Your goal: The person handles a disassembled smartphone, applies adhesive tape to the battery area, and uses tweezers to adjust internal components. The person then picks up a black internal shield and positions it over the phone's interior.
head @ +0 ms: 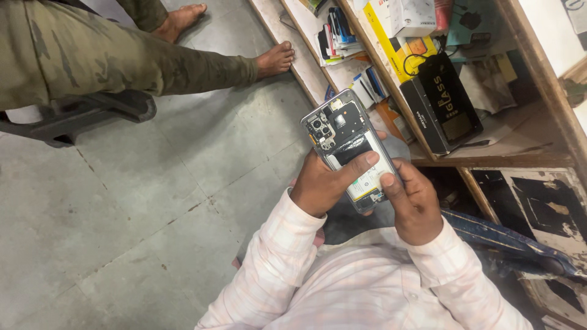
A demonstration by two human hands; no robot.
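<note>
1. grey and silver, the opened phone (345,146) sits raised in front of the person's chest, back cover off, camera cluster at its upper end and the pale battery showing lower down.
2. the left hand (321,183) is closed around the phone's left edge, its thumb laid across the battery.
3. the right hand (414,205) grips the lower right corner, thumb tip pressed on the battery's bottom part.
4. both thumbs hide part of the battery and the lower end of the phone.
5. just beyond the phone, a wooden shelf (538,156) holds a black flat box (441,104), a yellow box (391,46) and stacked small packets (339,33).
6. on the grey tiled floor (122,232), well apart to the upper left, another person's bare foot (275,59) and camouflage trouser leg (122,61) stretch over a dark chair base (79,113).
</note>
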